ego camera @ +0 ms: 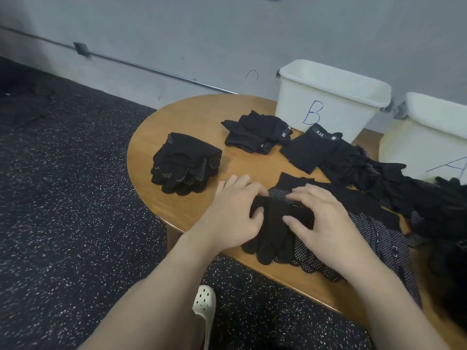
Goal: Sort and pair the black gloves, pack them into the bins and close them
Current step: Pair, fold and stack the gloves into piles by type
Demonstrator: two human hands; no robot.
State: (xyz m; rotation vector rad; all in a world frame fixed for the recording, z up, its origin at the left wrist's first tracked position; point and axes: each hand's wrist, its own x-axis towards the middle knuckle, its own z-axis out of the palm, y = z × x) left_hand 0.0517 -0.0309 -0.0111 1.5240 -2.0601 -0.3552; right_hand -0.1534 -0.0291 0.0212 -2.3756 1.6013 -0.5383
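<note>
Wooden worktop [192, 117] is carrying sorted stacks | left hand [235, 213] and right hand [323, 221] are pinching dotted glove [280, 223], probably aligning a pair | bin B [326, 104] is waiting open.

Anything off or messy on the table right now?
Mostly tidy: two neat stacks, dotted gloves and plain gloves. The loose glove heap at the right sprawls unsorted against bin A. Bin B stands open; no lids in view.

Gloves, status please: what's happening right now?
Both hands, left and right, folding dotted glove pair. Two stacks done. Bin B open. Nothing in the way.
</note>
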